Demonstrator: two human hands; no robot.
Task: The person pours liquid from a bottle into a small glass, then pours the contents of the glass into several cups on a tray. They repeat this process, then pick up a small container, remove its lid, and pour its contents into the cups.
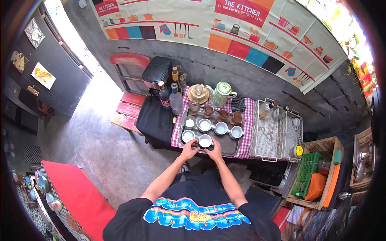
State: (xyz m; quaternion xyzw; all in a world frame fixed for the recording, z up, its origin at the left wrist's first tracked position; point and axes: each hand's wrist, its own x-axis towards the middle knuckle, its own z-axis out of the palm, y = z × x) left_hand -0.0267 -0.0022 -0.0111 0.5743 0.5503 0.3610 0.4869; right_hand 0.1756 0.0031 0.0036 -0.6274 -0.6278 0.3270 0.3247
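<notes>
Both hands are on the near edge of the tray now, and there's the white cup right between them! The left hand pinches it from the left, the right hand from the right, fingertips against its sides; whether its base touches the tray, I can't tell. Just left of it sits another cup, pale inside, close by the left hand. Behind come three more cups in a slanting line, and a round container with white in it at the left end. Further back, glasses with brown in them stand along the far side. Beyond the tray, a green patterned teapot stands upright on the checked cloth, and off to the right, well apart from the hands, there's a wire basket.
</notes>
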